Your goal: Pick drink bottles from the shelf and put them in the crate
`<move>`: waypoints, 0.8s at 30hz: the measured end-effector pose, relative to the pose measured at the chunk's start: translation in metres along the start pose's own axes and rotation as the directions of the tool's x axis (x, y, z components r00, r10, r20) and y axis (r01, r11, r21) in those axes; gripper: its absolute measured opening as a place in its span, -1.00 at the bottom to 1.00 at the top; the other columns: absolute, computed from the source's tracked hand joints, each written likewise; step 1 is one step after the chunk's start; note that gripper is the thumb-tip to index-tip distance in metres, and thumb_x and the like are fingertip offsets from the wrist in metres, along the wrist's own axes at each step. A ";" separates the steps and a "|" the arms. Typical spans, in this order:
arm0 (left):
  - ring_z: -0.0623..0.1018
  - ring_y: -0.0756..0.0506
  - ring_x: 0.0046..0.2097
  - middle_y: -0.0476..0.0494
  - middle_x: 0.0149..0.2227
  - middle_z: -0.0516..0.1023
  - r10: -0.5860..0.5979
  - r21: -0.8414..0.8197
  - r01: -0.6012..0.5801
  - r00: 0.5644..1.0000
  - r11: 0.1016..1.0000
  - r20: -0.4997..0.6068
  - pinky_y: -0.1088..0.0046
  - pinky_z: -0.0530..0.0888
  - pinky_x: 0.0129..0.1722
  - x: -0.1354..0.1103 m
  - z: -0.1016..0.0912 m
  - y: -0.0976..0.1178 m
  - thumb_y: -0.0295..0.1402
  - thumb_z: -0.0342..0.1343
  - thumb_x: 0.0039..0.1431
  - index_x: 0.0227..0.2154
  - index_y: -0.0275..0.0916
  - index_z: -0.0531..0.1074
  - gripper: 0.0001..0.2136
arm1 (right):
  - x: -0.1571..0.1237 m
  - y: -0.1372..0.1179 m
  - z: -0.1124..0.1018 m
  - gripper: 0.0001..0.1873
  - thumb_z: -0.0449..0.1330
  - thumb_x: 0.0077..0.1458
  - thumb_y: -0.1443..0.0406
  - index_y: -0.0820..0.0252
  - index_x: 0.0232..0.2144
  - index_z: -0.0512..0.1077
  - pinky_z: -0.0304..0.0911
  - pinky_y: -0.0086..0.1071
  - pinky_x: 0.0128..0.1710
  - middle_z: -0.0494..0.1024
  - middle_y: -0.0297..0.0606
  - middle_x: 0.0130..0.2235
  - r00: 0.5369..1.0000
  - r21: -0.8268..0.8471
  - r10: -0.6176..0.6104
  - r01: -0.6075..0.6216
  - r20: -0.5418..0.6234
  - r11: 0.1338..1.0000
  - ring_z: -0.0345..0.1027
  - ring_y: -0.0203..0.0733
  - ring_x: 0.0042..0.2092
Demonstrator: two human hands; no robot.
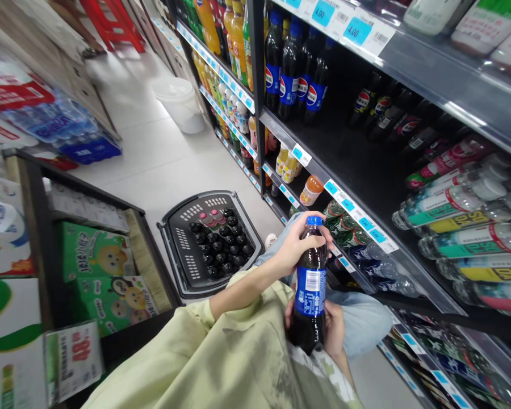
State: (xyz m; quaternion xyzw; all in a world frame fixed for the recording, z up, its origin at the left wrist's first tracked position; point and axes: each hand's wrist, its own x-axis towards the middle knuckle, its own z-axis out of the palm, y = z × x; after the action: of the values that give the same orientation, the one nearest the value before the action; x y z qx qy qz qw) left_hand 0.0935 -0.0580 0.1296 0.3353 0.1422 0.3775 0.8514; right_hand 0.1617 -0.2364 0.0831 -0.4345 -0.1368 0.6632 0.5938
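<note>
- Right, cola btl (311, 295) is just below & right of centre, near upright, in both hands; barcode side shows, so the opposite side of its lbl is hidden.
- L hand (296, 244) is wrapped round the neck by the blue cap (314, 220); fingertips peek out on the far side, rest out of sight.
- R hand (334, 329) grips the lower part, fingers mostly lost behind the btl.
- L of centre, basket (179, 238): dark caps packed tight, a few pink ones; bodies below hard to make out.
- Upper left, red stool (130, 25) is cut off by the frame; someone's foot (94, 52) close by, v. blurry.
- Textures: btl glossy plastic, dark liquid, shiny blue lbl; basket dark w/ slotted walls; shirt (238, 341) creased yellow-green cloth.
- Right side, shelf (336, 130) is black, back lost in shadow; blue-capped btls (292, 68) stand top centre, clear btls (477, 241) lie sideways mid-right.
- Floor (132, 153) pale, shiny tile; white bucket (181, 108) upper left-centre, green boxes (97, 250) lower left.
</note>
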 end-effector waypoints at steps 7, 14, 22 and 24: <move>0.71 -0.17 -0.27 -0.02 -0.24 0.65 -0.036 -0.044 0.034 0.998 0.998 -0.045 0.27 0.68 -0.26 0.006 0.000 -0.003 -0.33 0.37 0.04 0.06 -0.15 0.37 -0.49 | -0.011 -0.004 0.005 -0.48 0.36 0.04 -0.09 0.05 -0.05 0.60 0.52 -0.19 -0.44 0.69 -0.19 -0.31 0.997 0.062 0.078 -0.079 0.009 0.995 0.59 0.06 -0.38; 0.71 -0.17 -0.28 -0.01 -0.26 0.64 -0.055 -0.076 0.051 0.998 0.996 -0.042 0.26 0.68 -0.25 0.005 0.000 -0.001 -0.33 0.34 0.05 0.04 -0.15 0.38 -0.52 | -0.016 -0.003 0.008 -0.50 0.41 0.02 -0.04 0.00 -0.02 0.57 0.52 -0.19 -0.50 0.70 -0.21 -0.25 0.999 0.078 0.046 -0.044 -0.019 0.996 0.58 0.05 -0.36; 0.70 -0.17 -0.29 -0.04 -0.29 0.63 -0.037 -0.155 0.030 0.998 0.988 -0.045 0.24 0.68 -0.22 0.004 0.000 -0.001 -0.30 0.32 0.07 0.03 -0.19 0.41 -0.56 | -0.018 0.000 0.008 -0.59 0.44 0.07 0.01 0.02 -0.09 0.57 0.55 -0.22 -0.43 0.70 -0.23 -0.27 0.997 0.039 -0.045 0.047 -0.062 0.998 0.60 0.02 -0.32; 0.70 -0.18 -0.29 -0.04 -0.30 0.62 -0.034 -0.189 0.026 0.999 0.982 -0.039 0.25 0.68 -0.24 0.005 -0.001 -0.002 -0.25 0.30 0.08 0.03 -0.20 0.41 -0.55 | -0.018 -0.002 0.009 -0.63 0.45 0.07 -0.01 0.02 -0.17 0.58 0.55 -0.21 -0.42 0.69 -0.24 -0.28 0.996 0.007 -0.051 0.051 -0.068 0.999 0.59 0.02 -0.33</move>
State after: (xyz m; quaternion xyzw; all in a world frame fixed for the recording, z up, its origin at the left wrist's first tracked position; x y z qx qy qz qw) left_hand 0.0972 -0.0552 0.1280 0.2431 0.1290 0.3832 0.8817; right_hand 0.1547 -0.2489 0.0966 -0.4505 -0.1247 0.6333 0.6168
